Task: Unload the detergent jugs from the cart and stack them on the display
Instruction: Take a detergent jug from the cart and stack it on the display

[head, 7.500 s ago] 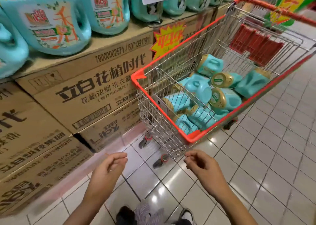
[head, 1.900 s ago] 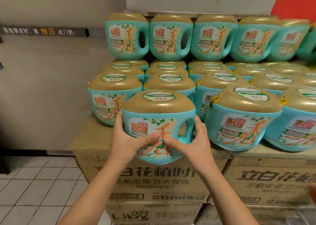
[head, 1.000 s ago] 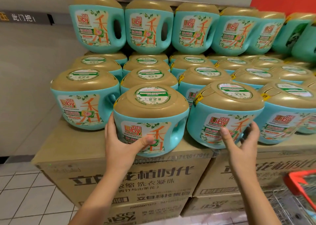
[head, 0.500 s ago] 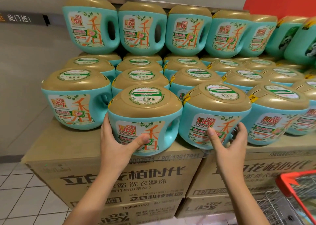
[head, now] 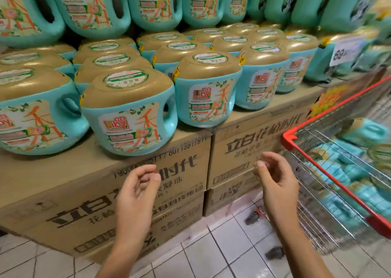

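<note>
Hovering both hands, holding nothing, in front of the stacked display.
Left hand and right hand hang in the air near the carton fronts, fingers loosely curled and apart, touching neither jug nor carton. Nearest detergent jug stands upright at the near edge of the cartons, label facing the camera, handle to the right; second jug just beside it on the right. More rows stand behind, with another tier above. Red-rimmed cart at right on the tiled floor; jugs in the cart lie on their sides, blurred. Price tag far right.
</note>
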{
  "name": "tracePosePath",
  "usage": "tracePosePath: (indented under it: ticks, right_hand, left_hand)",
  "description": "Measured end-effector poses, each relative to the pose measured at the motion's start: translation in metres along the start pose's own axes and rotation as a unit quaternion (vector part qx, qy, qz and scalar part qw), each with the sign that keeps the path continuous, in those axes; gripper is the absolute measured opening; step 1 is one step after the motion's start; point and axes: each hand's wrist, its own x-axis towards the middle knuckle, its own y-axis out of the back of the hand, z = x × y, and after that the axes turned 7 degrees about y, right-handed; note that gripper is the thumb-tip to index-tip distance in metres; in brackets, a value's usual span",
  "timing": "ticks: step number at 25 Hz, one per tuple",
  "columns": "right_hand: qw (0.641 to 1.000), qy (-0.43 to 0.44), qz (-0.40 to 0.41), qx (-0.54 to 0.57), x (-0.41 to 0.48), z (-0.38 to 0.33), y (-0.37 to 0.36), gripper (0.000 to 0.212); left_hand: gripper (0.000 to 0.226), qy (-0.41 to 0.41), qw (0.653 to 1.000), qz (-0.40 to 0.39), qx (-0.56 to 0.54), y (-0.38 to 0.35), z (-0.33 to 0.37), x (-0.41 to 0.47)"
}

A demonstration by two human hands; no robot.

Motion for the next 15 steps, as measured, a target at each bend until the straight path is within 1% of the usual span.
tracePosePath:
  ticks: [1, 3, 4, 6, 10, 15]
  right_hand:
    - [1.000, -0.027, -0.001, -0.008, -0.020, 0.004, 0.016, 0.018]
    - [0.996, -0.085, 0.005, -0.020, -0.059, 0.011, 0.049, 0.019]
    - [0.993, -0.117, 0.019, -0.023, -0.078, 0.013, 0.069, 0.019]
    - [0.984, -0.172, 0.042, -0.034, -0.110, 0.014, 0.105, 0.018]
    - [0.960, -0.244, 0.119, -0.068, -0.154, 0.020, 0.181, 0.015]
    - [0.945, -0.265, 0.181, -0.058, -0.159, 0.030, 0.269, 0.014]
  left_hand:
    - [0.017, 0.049, 0.997, -0.060, 0.014, -0.004, -0.011, -0.014]
    - [0.014, 0.143, 0.976, -0.154, 0.050, -0.014, -0.032, -0.038]
    - [0.013, 0.177, 0.963, -0.191, 0.070, -0.021, -0.041, -0.050]
    - [0.012, 0.217, 0.941, -0.240, 0.095, -0.037, -0.056, -0.071]
    - [0.012, 0.221, 0.912, -0.322, 0.122, -0.091, -0.072, -0.110]
    - [0.011, 0.187, 0.887, -0.400, 0.136, -0.191, -0.076, -0.153]
